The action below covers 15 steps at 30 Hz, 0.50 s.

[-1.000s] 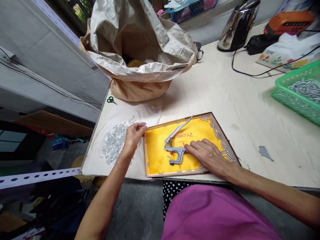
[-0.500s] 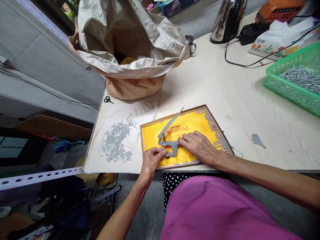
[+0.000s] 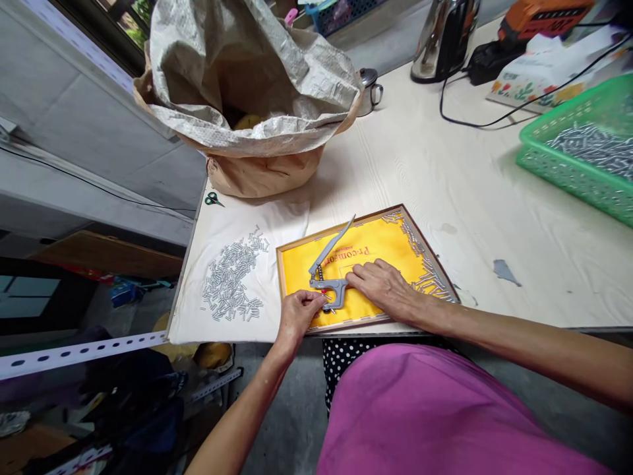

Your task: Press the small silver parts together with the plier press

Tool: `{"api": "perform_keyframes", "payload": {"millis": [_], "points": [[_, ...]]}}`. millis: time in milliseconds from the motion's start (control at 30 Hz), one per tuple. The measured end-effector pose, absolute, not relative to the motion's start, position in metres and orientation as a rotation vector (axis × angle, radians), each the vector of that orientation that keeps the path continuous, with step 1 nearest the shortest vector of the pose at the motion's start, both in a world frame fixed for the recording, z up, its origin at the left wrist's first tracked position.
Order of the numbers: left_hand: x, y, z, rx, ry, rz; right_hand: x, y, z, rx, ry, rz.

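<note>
Step in hand, as judged: loading of the grey metal hand-press pliers [image 3: 340, 288]. The tool lies over the yellow-lined, brown-rimmed rectangular tray [image 3: 281, 280] at the counter's [image 3: 494, 218] near edge, its lever [image 3: 330, 249] raised. The right hand [image 3: 383, 285] is closed around the rear handle. The left hand [image 3: 295, 315] pinches, apparently, a slim silver metal pin [image 3: 326, 296] at the tool's mouth; exact seating cannot be told. Next move likely calls for: aligning the pin with the die, clearing the fingertips, then squeezing the lever.
</note>
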<state>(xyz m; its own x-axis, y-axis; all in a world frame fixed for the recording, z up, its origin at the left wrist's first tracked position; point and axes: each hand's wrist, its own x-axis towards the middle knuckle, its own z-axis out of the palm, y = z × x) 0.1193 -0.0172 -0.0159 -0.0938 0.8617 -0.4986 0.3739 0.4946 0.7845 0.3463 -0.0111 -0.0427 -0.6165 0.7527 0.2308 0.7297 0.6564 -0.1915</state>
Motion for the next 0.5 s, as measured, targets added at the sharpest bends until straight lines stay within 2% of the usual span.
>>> {"api": "perform_keyframes", "payload": {"millis": [233,500], "points": [[0.116,-0.009,-0.011,1.297,1.676,0.286,0.345,-0.009,-0.044,-1.227,-2.626,0.219],[0.118,-0.019,-0.015,1.304,1.728,0.343,0.363,0.029,-0.033,-1.175,-2.578,0.208]]}}
